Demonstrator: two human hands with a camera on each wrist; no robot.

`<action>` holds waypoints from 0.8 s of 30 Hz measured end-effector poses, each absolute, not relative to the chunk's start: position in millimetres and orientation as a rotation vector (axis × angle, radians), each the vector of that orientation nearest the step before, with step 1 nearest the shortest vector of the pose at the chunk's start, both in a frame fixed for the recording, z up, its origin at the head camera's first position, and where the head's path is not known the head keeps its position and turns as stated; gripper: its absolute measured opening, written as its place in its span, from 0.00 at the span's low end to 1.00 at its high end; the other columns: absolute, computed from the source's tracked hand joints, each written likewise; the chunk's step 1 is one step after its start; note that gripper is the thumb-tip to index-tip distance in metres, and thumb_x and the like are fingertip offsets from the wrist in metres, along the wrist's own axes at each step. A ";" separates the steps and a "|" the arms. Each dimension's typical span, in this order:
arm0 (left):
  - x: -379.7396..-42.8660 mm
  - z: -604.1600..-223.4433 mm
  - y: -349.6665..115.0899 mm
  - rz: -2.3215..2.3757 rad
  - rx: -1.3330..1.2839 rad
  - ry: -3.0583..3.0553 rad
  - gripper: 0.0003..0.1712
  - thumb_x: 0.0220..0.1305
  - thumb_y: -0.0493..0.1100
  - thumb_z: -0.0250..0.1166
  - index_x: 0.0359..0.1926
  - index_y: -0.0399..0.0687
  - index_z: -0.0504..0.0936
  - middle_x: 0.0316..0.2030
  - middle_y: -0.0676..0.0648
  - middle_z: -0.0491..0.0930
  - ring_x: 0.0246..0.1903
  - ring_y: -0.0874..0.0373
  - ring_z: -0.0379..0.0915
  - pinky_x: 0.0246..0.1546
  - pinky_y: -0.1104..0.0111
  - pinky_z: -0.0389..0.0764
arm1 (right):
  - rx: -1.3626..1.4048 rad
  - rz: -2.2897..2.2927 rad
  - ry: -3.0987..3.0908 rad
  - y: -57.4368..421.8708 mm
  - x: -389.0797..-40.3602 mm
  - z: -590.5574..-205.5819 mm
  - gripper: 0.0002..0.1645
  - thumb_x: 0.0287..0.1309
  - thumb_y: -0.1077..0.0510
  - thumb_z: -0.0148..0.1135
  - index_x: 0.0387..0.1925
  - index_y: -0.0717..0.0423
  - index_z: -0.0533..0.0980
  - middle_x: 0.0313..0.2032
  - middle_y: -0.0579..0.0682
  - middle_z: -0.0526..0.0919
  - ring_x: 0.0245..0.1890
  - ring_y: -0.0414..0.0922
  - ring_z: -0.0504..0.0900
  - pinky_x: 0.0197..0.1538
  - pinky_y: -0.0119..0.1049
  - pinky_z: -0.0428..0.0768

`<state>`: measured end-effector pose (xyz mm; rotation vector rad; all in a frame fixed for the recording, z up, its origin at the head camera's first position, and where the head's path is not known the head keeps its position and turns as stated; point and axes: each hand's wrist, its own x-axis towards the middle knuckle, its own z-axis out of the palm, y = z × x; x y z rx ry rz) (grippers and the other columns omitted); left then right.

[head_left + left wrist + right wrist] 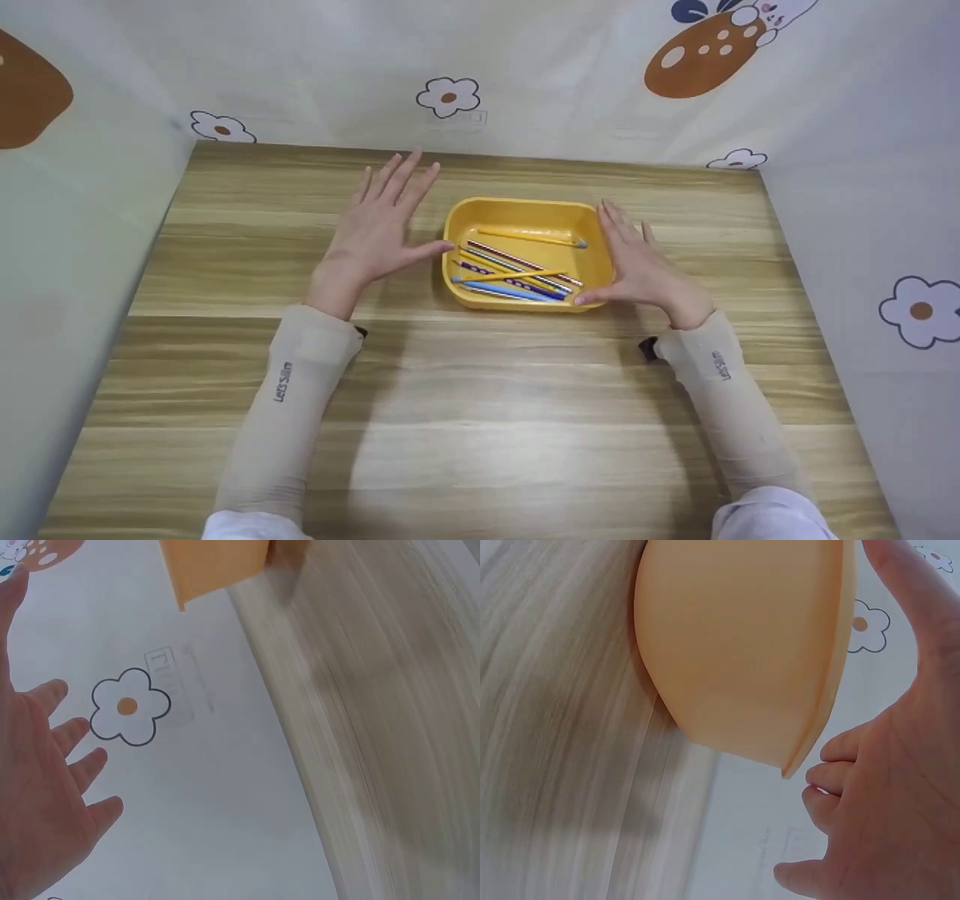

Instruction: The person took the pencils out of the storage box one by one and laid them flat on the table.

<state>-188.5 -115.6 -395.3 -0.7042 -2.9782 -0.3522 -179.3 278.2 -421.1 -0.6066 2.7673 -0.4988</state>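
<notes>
A yellow plastic bin (pixel 525 305) sits near the back of the table, with several pencils (pixel 529 237) and a light blue pen (pixel 510 290) lying in it. My left hand (pixel 371 236) is spread at the bin's left side, its thumb tip right at the rim and the other fingers pointing away towards the back. On the opposite side, my right hand (pixel 637 262) has its fingers and thumb stretched along the right rim. In the right wrist view the bin's side wall (pixel 739 645) stands beside the palm (pixel 896 795). Neither hand has its fingers curled round anything.
The wood-grain table (pixel 495 420) reaches back to a pale curtain (pixel 547 90) printed with flowers. More printed cloth hangs along the left and right sides. A small dark object (pixel 649 349) shows at the right wrist's sleeve edge.
</notes>
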 end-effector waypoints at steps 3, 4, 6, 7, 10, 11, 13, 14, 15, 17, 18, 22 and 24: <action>-188.2 -395.9 -110.1 -0.373 -0.731 -2.979 0.59 0.59 0.81 0.51 0.80 0.62 0.39 0.81 0.49 0.36 0.80 0.46 0.33 0.79 0.46 0.39 | -0.605 -0.497 2.759 277.2 -178.6 -422.3 0.89 0.33 0.24 0.76 0.78 0.62 0.32 0.79 0.58 0.29 0.80 0.56 0.31 0.78 0.62 0.35; -188.2 -395.9 -108.2 -0.383 -0.740 -2.980 0.59 0.59 0.81 0.52 0.80 0.62 0.39 0.81 0.49 0.36 0.80 0.46 0.33 0.79 0.46 0.38 | -0.604 -0.506 2.756 276.9 -178.3 -422.4 0.89 0.33 0.25 0.76 0.78 0.62 0.32 0.79 0.58 0.29 0.80 0.56 0.31 0.79 0.60 0.36; -188.6 -395.8 -104.6 -0.396 -0.758 -2.984 0.59 0.59 0.80 0.52 0.80 0.62 0.39 0.81 0.49 0.36 0.80 0.46 0.33 0.79 0.46 0.38 | -0.598 -0.517 2.753 276.7 -177.5 -422.4 0.90 0.32 0.25 0.77 0.77 0.62 0.31 0.79 0.58 0.28 0.80 0.56 0.31 0.80 0.57 0.37; -188.9 -395.7 -102.7 -0.397 -0.769 -2.986 0.58 0.59 0.79 0.53 0.80 0.62 0.39 0.81 0.49 0.35 0.80 0.46 0.33 0.79 0.46 0.39 | -0.594 -0.523 2.754 276.5 -177.0 -422.3 0.90 0.32 0.25 0.77 0.77 0.62 0.32 0.79 0.58 0.29 0.80 0.56 0.31 0.80 0.55 0.38; -189.7 -394.8 -97.5 -0.407 -0.800 -2.993 0.58 0.60 0.78 0.54 0.80 0.61 0.40 0.81 0.49 0.35 0.80 0.47 0.33 0.79 0.47 0.39 | -0.593 -0.540 2.744 276.4 -176.8 -421.9 0.91 0.30 0.26 0.78 0.77 0.63 0.32 0.79 0.59 0.29 0.80 0.58 0.32 0.80 0.55 0.40; -190.0 -394.5 -96.0 -0.410 -0.811 -2.995 0.58 0.60 0.78 0.55 0.80 0.61 0.41 0.81 0.49 0.36 0.80 0.47 0.33 0.79 0.47 0.40 | -0.594 -0.545 2.736 276.5 -177.0 -421.9 0.91 0.30 0.26 0.79 0.77 0.64 0.32 0.79 0.59 0.30 0.80 0.58 0.32 0.80 0.55 0.41; -190.5 -394.3 -93.0 -0.421 -0.835 -2.999 0.58 0.60 0.78 0.54 0.80 0.60 0.42 0.81 0.49 0.36 0.80 0.47 0.34 0.80 0.48 0.41 | -0.596 -0.550 2.720 276.5 -177.7 -422.0 0.91 0.30 0.26 0.79 0.77 0.64 0.33 0.79 0.60 0.30 0.80 0.58 0.33 0.80 0.55 0.41; -190.9 -394.3 -91.7 -0.439 -0.846 -3.001 0.57 0.60 0.78 0.54 0.80 0.59 0.42 0.81 0.49 0.37 0.80 0.47 0.34 0.80 0.49 0.41 | -0.596 -0.555 2.712 276.6 -178.0 -422.1 0.91 0.30 0.27 0.79 0.77 0.64 0.32 0.79 0.60 0.30 0.80 0.58 0.33 0.80 0.56 0.41; -191.2 -394.3 -90.3 -0.457 -0.857 -3.003 0.57 0.60 0.78 0.54 0.80 0.58 0.43 0.81 0.49 0.37 0.80 0.47 0.35 0.80 0.50 0.42 | -0.598 -0.567 2.702 276.8 -178.6 -422.3 0.91 0.30 0.28 0.80 0.77 0.65 0.32 0.79 0.61 0.30 0.80 0.59 0.33 0.80 0.56 0.41; -192.3 -394.5 -87.6 -0.506 -0.883 -3.006 0.57 0.61 0.77 0.54 0.80 0.57 0.43 0.81 0.49 0.39 0.80 0.48 0.36 0.80 0.52 0.43 | -0.592 -0.587 2.687 276.5 -179.0 -422.1 0.90 0.31 0.30 0.81 0.77 0.65 0.32 0.79 0.61 0.30 0.80 0.59 0.34 0.80 0.56 0.41; -192.8 -394.6 -86.3 -0.531 -0.892 -3.011 0.57 0.60 0.78 0.54 0.80 0.57 0.43 0.81 0.50 0.39 0.80 0.48 0.36 0.80 0.52 0.44 | -0.586 -0.596 2.683 276.2 -179.1 -421.9 0.90 0.31 0.30 0.81 0.77 0.65 0.32 0.79 0.61 0.30 0.80 0.59 0.33 0.80 0.56 0.41; -195.5 -395.3 -81.1 -0.661 -0.916 -3.040 0.57 0.60 0.76 0.57 0.80 0.60 0.45 0.80 0.52 0.41 0.79 0.49 0.40 0.79 0.52 0.50 | -0.556 -0.630 2.654 273.9 -179.8 -420.7 0.90 0.32 0.32 0.82 0.77 0.63 0.30 0.79 0.60 0.29 0.80 0.58 0.32 0.80 0.57 0.41; -196.9 -395.2 -77.9 -0.720 -0.921 -3.055 0.57 0.59 0.76 0.59 0.80 0.62 0.46 0.80 0.53 0.43 0.79 0.49 0.42 0.78 0.50 0.53 | -0.542 -0.633 2.645 272.5 -180.5 -420.3 0.90 0.32 0.32 0.82 0.77 0.62 0.30 0.79 0.59 0.29 0.80 0.58 0.32 0.80 0.57 0.41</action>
